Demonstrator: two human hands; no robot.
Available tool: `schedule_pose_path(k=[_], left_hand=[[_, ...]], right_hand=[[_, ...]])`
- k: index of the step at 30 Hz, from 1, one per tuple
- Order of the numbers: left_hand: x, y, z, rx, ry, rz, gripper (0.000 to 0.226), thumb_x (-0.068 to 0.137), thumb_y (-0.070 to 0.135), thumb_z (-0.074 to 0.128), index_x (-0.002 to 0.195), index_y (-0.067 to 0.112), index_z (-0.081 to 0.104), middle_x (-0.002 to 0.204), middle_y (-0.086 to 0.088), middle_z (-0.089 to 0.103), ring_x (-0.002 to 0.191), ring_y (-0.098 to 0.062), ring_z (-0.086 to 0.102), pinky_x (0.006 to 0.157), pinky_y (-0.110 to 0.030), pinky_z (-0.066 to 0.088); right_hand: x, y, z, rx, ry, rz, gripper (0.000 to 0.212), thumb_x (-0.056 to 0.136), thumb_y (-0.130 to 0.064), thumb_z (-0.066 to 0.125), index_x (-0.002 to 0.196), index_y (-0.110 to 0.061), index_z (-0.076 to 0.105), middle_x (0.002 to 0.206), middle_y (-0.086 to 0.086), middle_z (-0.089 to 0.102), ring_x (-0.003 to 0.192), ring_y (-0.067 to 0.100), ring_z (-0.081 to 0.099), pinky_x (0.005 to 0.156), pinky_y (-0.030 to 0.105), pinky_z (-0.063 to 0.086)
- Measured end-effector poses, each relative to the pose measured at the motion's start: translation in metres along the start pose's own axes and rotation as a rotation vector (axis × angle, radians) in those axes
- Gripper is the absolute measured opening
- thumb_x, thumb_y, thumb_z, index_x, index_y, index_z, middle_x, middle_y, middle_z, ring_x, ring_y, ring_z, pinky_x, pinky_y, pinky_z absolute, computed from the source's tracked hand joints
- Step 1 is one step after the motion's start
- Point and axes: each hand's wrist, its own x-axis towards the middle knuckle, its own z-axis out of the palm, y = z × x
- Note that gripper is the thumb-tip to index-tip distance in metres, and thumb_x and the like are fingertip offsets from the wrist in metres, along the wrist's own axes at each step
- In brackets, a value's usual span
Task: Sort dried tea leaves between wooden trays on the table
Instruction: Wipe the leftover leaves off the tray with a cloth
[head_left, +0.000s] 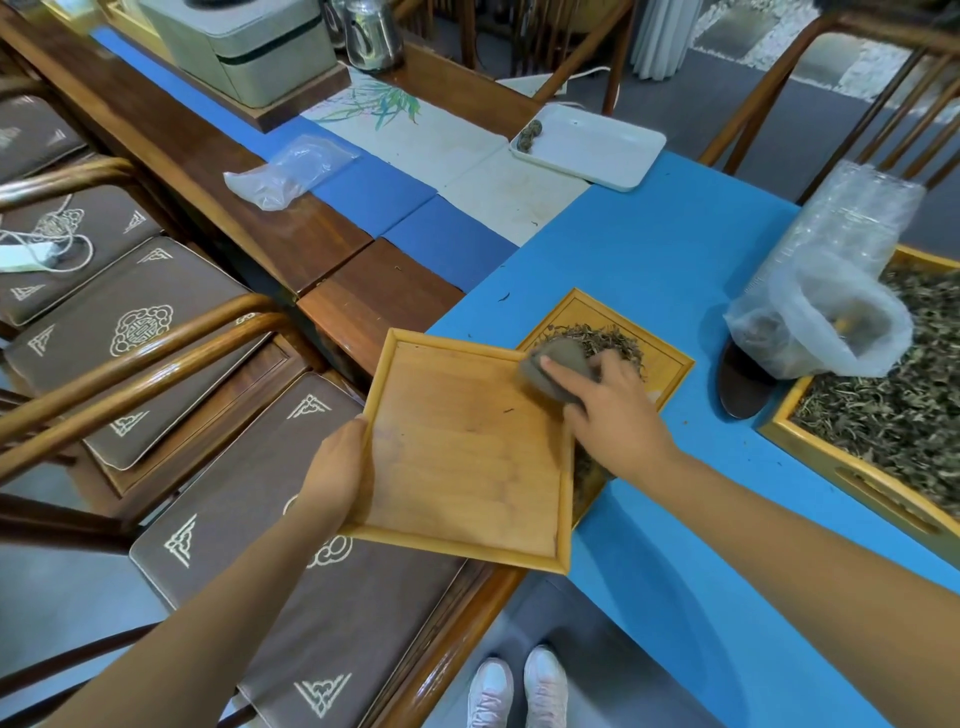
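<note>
My left hand (340, 470) grips the left rim of a bare square wooden tray (467, 457), held tilted over the table's near edge. Its right side overlaps a second small wooden tray (670, 361) lying on the blue cloth with a pile of dried tea leaves (597, 338) in it. My right hand (608, 400) holds a grey brush-like pad (545, 374) against the upper right corner of the bare tray, right above the leaf pile. At the right edge a large wooden tray (831, 467) is full of loose tea leaves (893, 405).
A crumpled clear plastic bag (831, 291) stands on a dark saucer (740, 387) beside the large tray. A white plastic tray (592, 145) with tea balls sits at the back, a small plastic bag (291, 171) to the left. Cushioned chairs (156, 332) line the left side.
</note>
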Motion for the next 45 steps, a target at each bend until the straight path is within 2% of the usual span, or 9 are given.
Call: schedule_pose_path(k=[7,12,16,21,24,32,38,42,45], left_hand=[[-0.002,0.004,0.007,-0.012,-0.006,0.062,0.036,0.097,0.039,0.023,0.102,0.029,0.057,0.105,-0.003,0.058,0.091,-0.022,0.052,0.083,-0.036,0.032],[-0.001,0.003,0.003,-0.031,0.007,0.038,0.037,0.096,0.042,0.024,0.096,0.029,0.058,0.105,-0.004,0.059,0.085,-0.018,0.054,0.083,-0.036,0.032],[0.001,0.002,-0.003,0.01,-0.015,0.031,0.045,0.094,0.046,0.022,0.114,0.029,0.058,0.112,-0.003,0.059,0.1,-0.025,0.055,0.085,-0.038,0.034],[0.0,-0.001,-0.006,-0.016,0.008,0.034,0.038,0.095,0.044,0.024,0.09,0.031,0.059,0.091,0.004,0.059,0.08,-0.01,0.052,0.081,-0.036,0.032],[-0.002,-0.006,-0.008,-0.044,0.017,0.018,0.037,0.096,0.043,0.024,0.084,0.031,0.057,0.089,0.004,0.058,0.082,-0.015,0.054,0.081,-0.036,0.033],[-0.005,-0.001,0.003,-0.025,-0.007,0.05,0.045,0.095,0.045,0.022,0.116,0.026,0.058,0.118,-0.006,0.059,0.108,-0.029,0.054,0.092,-0.042,0.036],[-0.011,0.021,0.026,-0.063,-0.035,0.061,0.042,0.094,0.042,0.025,0.1,0.021,0.06,0.1,-0.003,0.061,0.096,-0.023,0.057,0.085,-0.041,0.039],[-0.02,0.04,0.049,-0.085,-0.016,0.089,0.031,0.095,0.04,0.029,0.069,0.031,0.044,0.075,0.009,0.046,0.071,-0.01,0.046,0.069,-0.035,0.034],[-0.026,0.052,0.067,-0.043,-0.07,0.179,0.032,0.096,0.036,0.025,0.067,0.028,0.037,0.072,0.005,0.04,0.078,-0.018,0.041,0.067,-0.035,0.033]], right_hand=[[-0.032,-0.045,0.025,-0.021,-0.248,-0.353,0.054,0.092,-0.028,0.044,0.14,-0.046,0.027,0.125,0.008,0.04,0.114,0.023,0.038,0.092,0.037,0.042],[-0.02,-0.019,0.024,-0.064,-0.154,-0.196,0.055,0.093,-0.028,0.044,0.142,-0.042,0.025,0.127,0.007,0.037,0.119,0.025,0.035,0.097,0.036,0.04],[-0.004,0.003,0.014,-0.108,-0.092,-0.032,0.054,0.093,-0.024,0.044,0.142,-0.038,0.029,0.129,0.011,0.036,0.12,0.029,0.033,0.096,0.04,0.041],[0.003,0.025,0.006,-0.096,-0.062,0.138,0.052,0.093,-0.022,0.044,0.142,-0.035,0.032,0.122,0.014,0.039,0.116,0.031,0.034,0.09,0.041,0.043],[0.003,0.034,0.002,-0.11,-0.051,0.175,0.051,0.093,-0.02,0.044,0.141,-0.035,0.033,0.123,0.015,0.039,0.118,0.032,0.034,0.089,0.042,0.044],[-0.005,0.042,-0.009,-0.076,-0.024,0.228,0.052,0.092,-0.019,0.044,0.141,-0.033,0.034,0.122,0.016,0.038,0.116,0.033,0.034,0.092,0.044,0.044],[-0.024,0.053,-0.025,-0.035,0.032,0.292,0.053,0.092,-0.019,0.045,0.142,-0.033,0.032,0.124,0.018,0.037,0.114,0.035,0.035,0.09,0.045,0.044],[-0.043,0.065,-0.037,-0.027,0.062,0.347,0.056,0.092,-0.02,0.046,0.144,-0.031,0.028,0.121,0.019,0.037,0.106,0.035,0.039,0.092,0.041,0.04],[-0.062,0.077,-0.046,-0.011,0.098,0.391,0.057,0.092,-0.019,0.046,0.145,-0.029,0.027,0.119,0.02,0.038,0.105,0.036,0.04,0.091,0.039,0.039]])
